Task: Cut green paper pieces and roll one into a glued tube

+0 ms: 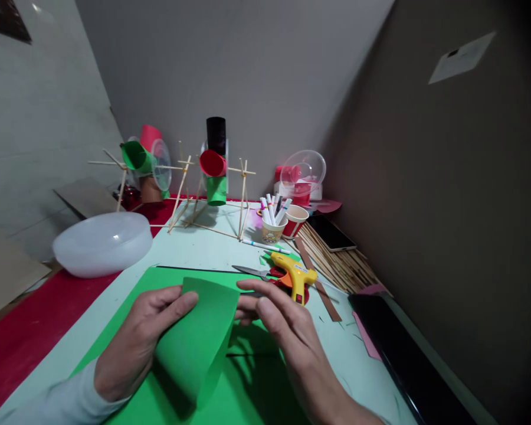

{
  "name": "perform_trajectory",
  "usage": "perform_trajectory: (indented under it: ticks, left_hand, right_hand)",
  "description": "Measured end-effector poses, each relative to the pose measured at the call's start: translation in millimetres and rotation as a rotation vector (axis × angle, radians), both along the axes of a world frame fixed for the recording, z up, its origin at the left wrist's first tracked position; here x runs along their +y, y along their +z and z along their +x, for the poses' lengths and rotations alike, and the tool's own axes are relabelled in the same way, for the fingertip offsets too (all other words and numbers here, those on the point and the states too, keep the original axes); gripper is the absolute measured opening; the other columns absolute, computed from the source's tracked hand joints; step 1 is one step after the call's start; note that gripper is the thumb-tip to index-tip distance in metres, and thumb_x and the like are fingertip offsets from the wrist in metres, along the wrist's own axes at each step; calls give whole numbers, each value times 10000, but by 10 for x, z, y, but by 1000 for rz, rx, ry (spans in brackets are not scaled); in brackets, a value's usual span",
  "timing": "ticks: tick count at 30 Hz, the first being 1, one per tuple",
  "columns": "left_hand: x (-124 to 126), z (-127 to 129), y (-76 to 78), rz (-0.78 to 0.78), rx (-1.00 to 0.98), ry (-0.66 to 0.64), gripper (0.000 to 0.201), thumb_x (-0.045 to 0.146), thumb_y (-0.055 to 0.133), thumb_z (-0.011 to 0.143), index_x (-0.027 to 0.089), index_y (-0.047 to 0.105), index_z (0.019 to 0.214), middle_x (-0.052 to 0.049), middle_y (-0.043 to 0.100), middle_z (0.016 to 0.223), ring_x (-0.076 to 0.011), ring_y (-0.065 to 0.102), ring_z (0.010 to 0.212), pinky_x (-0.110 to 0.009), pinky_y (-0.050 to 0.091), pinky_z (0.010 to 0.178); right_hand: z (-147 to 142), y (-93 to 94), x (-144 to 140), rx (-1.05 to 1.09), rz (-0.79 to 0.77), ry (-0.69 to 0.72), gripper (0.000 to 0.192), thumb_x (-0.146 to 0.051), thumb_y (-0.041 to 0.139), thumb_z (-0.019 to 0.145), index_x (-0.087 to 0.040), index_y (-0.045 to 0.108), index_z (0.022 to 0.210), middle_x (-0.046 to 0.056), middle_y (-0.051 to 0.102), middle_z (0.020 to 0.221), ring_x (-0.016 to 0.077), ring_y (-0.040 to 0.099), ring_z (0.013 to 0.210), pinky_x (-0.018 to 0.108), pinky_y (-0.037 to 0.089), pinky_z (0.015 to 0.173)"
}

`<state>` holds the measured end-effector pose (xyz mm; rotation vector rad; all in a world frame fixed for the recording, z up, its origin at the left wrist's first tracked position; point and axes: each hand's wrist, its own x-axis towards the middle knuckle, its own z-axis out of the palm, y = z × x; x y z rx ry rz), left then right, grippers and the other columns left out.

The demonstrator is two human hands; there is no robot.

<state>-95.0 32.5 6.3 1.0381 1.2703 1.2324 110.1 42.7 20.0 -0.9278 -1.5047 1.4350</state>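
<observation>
Both hands hold a cut piece of green paper [199, 342], bent into a curve above a larger green sheet [248, 389] that lies flat on the pale table [203, 251]. My left hand [137, 342] grips the paper's left side with the thumb on top. My right hand [278, 324] pinches its upper right edge with the fingertips.
Just beyond my right hand lie a yellow glue gun [296, 277] and scissors [256, 272]. Cups of markers [274, 221], a bundle of wooden sticks [340, 260] and a phone [331, 233] sit at right. A white bowl [101, 242] is at left. Stick-and-cup models [212, 177] stand at the back.
</observation>
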Motion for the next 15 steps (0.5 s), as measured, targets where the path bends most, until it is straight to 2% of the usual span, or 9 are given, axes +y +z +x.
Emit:
perform_trajectory:
  ticks: [2,4,9,13,15]
  left_hand:
    - [15,25,7,-142,-269,-82,224,360,814,700,156,721,714,-16,682,616,-159,634,571,-247,546,586]
    - [6,50,9,-195,-409,-137,206,318,833,688,144,733,736,-26,700,630,-153,650,579,-247,560,619]
    - [-53,84,-15,-224,-478,-194,196,308,815,723,130,733,722,-42,711,630,-138,654,555,-214,547,562]
    - [-49,72,-40,-261,-473,-203,209,302,823,714,121,743,783,-70,738,698,-146,666,580,-225,555,576]
    - [-21,54,-40,-278,-495,-178,189,286,836,697,134,736,749,-49,725,668,-141,663,576,-227,560,585]
  right_hand:
    - [6,15,16,89,-18,33,343,-472,570,919,-229,639,1152,52,700,1023,170,664,945,269,506,864]
    - [-3,6,14,100,-14,70,337,-441,646,868,-223,648,1124,58,698,1032,178,661,952,273,514,843]
    - [-56,-20,-33,11,-20,104,377,-398,716,787,-211,659,1109,66,697,1055,209,648,948,339,503,872]
    - [-62,-11,-37,5,-42,94,351,-398,703,805,-205,658,1095,68,695,1075,202,646,942,340,502,874]
    - [-26,1,-2,34,-29,93,309,-401,680,843,-217,661,1090,59,702,1063,191,647,954,316,500,862]
